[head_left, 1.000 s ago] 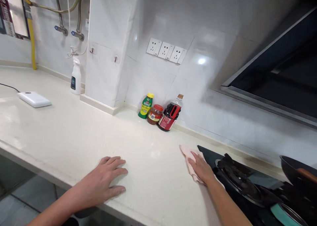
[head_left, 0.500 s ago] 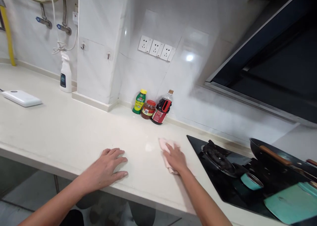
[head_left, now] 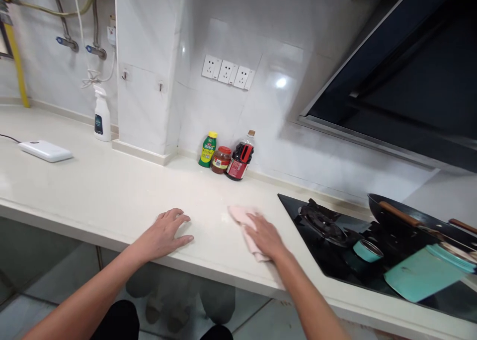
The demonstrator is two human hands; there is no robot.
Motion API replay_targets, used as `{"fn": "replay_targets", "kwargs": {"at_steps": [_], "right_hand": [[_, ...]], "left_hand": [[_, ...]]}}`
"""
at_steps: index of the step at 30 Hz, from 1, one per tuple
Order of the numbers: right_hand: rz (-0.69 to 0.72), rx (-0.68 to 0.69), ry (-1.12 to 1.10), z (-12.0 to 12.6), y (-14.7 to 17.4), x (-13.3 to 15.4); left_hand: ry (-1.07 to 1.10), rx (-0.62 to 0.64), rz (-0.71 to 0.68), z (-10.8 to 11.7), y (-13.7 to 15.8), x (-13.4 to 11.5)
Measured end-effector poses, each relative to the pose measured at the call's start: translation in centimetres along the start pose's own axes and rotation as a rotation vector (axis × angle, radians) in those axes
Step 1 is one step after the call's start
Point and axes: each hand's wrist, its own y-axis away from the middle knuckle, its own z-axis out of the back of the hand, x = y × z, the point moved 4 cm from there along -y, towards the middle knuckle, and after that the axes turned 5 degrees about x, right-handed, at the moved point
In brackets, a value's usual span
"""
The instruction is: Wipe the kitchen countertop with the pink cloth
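Observation:
My right hand (head_left: 266,234) presses a pale pink cloth (head_left: 240,214) onto the white countertop (head_left: 122,196), left of the hob. Part of the cloth sticks out past my fingertips and part below my palm. The fingers are slightly blurred. My left hand (head_left: 166,234) is open near the counter's front edge, fingers apart and holding nothing. I cannot tell whether its fingertips touch the surface. Against the wall beyond my hands stand a green bottle with a yellow cap (head_left: 207,150), a red-lidded jar (head_left: 221,160) and a dark sauce bottle (head_left: 239,158).
On the right, the black hob (head_left: 305,230) carries a wok (head_left: 402,215), a small turquoise cup (head_left: 368,250) and a larger turquoise container (head_left: 425,275). A range hood (head_left: 402,81) overhangs it. Far left are a white spray bottle (head_left: 102,116) and a flat white device (head_left: 46,151) with a cord.
The cloth and my right hand have slid a little leftward on the counter. My left hand's fingers look more curved. The whole view has shifted slightly.

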Motion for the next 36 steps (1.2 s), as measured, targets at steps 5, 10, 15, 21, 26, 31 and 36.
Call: {"fn": "replay_targets", "kwargs": {"at_steps": [5, 10, 15, 21, 26, 31, 36], "right_hand": [[-0.244, -0.115, 0.005, 0.3, 6.3, -10.9], [-0.094, -0.378, -0.183, -1.6, 12.6, -12.1], [-0.279, -0.485, -0.505, 1.6, 13.3, -15.3], [-0.449, -0.44, -0.287, 4.8, 7.3, -23.1], [-0.351, -0.329, -0.152, 1.9, 4.5, -21.4], [-0.198, -0.295, -0.116, -0.8, 9.1, -15.2], [-0.18, -0.458, -0.219, -2.7, 18.4, -13.6]], "left_hand": [[-0.012, 0.012, -0.001, 0.1, 0.2, -0.2], [-0.013, -0.002, -0.015, 0.0, 0.1, -0.1], [-0.013, -0.003, -0.014, -0.1, -0.2, 0.1], [0.003, -0.029, 0.002, 0.0, -0.2, 0.0], [-0.005, -0.016, 0.01, 0.1, -0.2, -0.2], [-0.021, -0.013, -0.005, 0.0, -0.2, 0.0], [-0.033, 0.008, -0.015, -0.3, -0.3, 0.2]]}}
